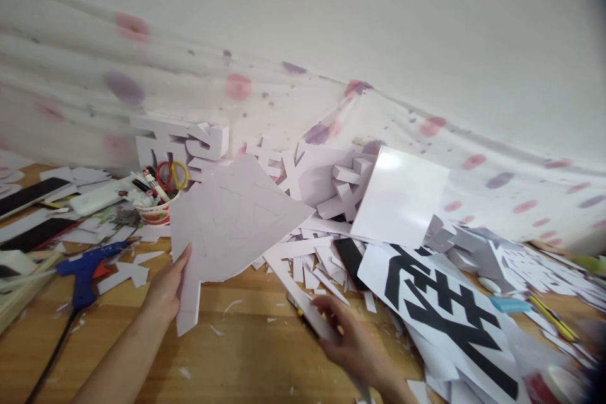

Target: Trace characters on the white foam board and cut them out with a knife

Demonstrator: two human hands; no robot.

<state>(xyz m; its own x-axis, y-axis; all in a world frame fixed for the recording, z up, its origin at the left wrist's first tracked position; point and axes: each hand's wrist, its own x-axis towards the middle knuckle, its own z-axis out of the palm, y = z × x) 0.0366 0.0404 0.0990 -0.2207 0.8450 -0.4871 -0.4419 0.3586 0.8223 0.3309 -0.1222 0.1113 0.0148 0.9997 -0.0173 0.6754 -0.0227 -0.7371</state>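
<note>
My left hand (163, 290) grips the lower left edge of an irregular white board (231, 221), thumb on its face. Faint drawn outlines show on that face, and a narrow tab hangs down beside my fingers. My right hand (350, 334), fingers curled, is closed around a long white strip (296, 287) slanting up to the left. Along the strip's lower side runs a thin black and yellow tool (303, 315), perhaps a cutter; whether my fingers hold it too, I cannot tell. A blue glue gun (85, 274) lies left of my left hand.
Behind the board stand white block characters (177, 142) and a tub of pens and scissors (156, 208). A glossy white panel (402, 196) leans at the back. Right lies a printed black character sheet (445, 309), with a yellow cutter (553, 319) beyond. Scraps cover the wooden table (246, 353).
</note>
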